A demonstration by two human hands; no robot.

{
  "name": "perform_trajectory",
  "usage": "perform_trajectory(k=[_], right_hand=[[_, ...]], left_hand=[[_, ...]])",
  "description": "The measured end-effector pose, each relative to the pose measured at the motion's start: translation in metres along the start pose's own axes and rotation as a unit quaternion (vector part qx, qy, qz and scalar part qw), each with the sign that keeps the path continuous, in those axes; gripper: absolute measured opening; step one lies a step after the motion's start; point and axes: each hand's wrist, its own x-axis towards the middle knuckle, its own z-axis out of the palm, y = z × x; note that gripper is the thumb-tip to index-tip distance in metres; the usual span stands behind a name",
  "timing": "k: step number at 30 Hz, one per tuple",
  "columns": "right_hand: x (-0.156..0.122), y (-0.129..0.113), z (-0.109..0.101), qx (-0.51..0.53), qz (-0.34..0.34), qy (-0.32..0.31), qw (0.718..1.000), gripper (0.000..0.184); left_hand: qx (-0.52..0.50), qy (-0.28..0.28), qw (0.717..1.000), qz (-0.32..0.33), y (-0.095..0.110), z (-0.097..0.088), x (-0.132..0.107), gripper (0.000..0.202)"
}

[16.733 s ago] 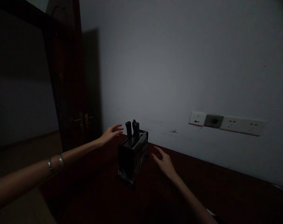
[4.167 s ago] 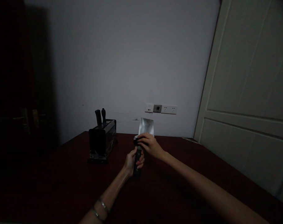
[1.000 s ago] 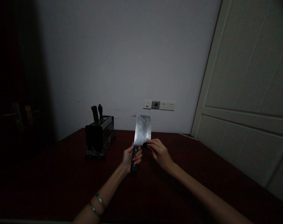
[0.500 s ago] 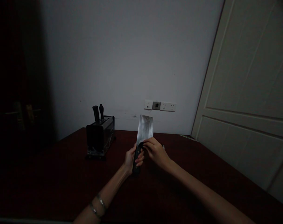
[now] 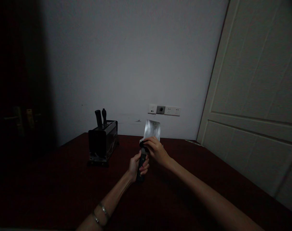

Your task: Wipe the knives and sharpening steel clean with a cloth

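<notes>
Wrapped around the black riveted handle of a cleaver (image 5: 152, 129) is my left hand (image 5: 135, 164), holding it upright above the table with the broad blade pointing up and away. My right hand (image 5: 157, 150) is closed in a pinch at the lower blade, just above the handle. Its fingertips press a small black thing with a whitish edge (image 5: 142, 144) against the metal near the left side. What that thing is cannot be made out in the dim light. The right fingers cover part of the lower blade.
A black knife block (image 5: 97, 144) stands on the dark red table (image 5: 71, 186) at the left, with two black handles (image 5: 104, 116) rising from it. Behind is a grey wall with a row of sockets (image 5: 168, 110). A pale panelled door (image 5: 252, 141) is at the right.
My right hand has slid left and slightly up across the lower blade, carrying the small black thing to the blade's left edge. My left hand keeps its grip on the handle.
</notes>
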Motion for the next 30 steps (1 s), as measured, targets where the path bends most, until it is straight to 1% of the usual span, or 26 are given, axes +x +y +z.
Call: perform_trajectory(k=[2, 6, 10, 13, 15, 17, 21, 23, 25, 27, 28, 30], right_hand=[[0.009, 0.011, -0.001, -0.006, 0.000, 0.015, 1.000, 0.018], [0.032, 0.037, -0.007, -0.027, -0.006, 0.030, 0.999, 0.015], [0.055, 0.063, -0.022, -0.053, 0.021, 0.084, 0.995, 0.013], [0.064, 0.074, -0.031, -0.058, 0.030, 0.101, 0.993, 0.013], [0.062, 0.072, -0.031, -0.059, 0.031, 0.101, 0.993, 0.013], [0.053, 0.061, -0.024, -0.058, 0.025, 0.089, 0.994, 0.012], [0.022, 0.023, -0.003, -0.024, 0.021, 0.053, 0.998, 0.014], [0.006, 0.004, 0.005, 0.005, 0.030, 0.032, 0.999, 0.016], [-0.005, -0.009, 0.009, 0.029, 0.028, 0.006, 0.999, 0.018], [-0.009, -0.012, 0.010, 0.044, 0.024, -0.009, 0.999, 0.019], [-0.008, -0.010, 0.010, 0.046, 0.024, -0.007, 0.999, 0.020], [-0.001, 0.003, 0.008, 0.033, 0.027, 0.011, 0.999, 0.018]], left_hand=[[0.001, -0.006, 1.000, -0.016, -0.001, 0.000, 0.000, 0.039], [-0.003, -0.007, 1.000, -0.023, -0.001, 0.000, -0.001, 0.039], [0.002, -0.011, 0.999, -0.043, -0.002, 0.004, -0.002, 0.038], [0.007, -0.018, 0.999, -0.048, -0.001, 0.007, -0.002, 0.039], [0.008, -0.022, 0.999, -0.043, 0.000, 0.007, -0.002, 0.039], [0.002, -0.025, 0.999, -0.040, 0.001, 0.005, -0.002, 0.039], [-0.014, -0.020, 0.999, -0.032, 0.002, 0.000, -0.001, 0.037], [-0.014, -0.006, 1.000, -0.021, 0.003, -0.002, 0.000, 0.035], [-0.011, 0.012, 1.000, -0.004, 0.003, -0.002, 0.000, 0.035], [-0.013, 0.022, 1.000, 0.007, 0.003, -0.002, 0.000, 0.035], [-0.016, 0.022, 1.000, 0.005, 0.003, -0.002, 0.001, 0.035], [-0.021, 0.013, 1.000, -0.014, 0.001, -0.001, 0.001, 0.036]])
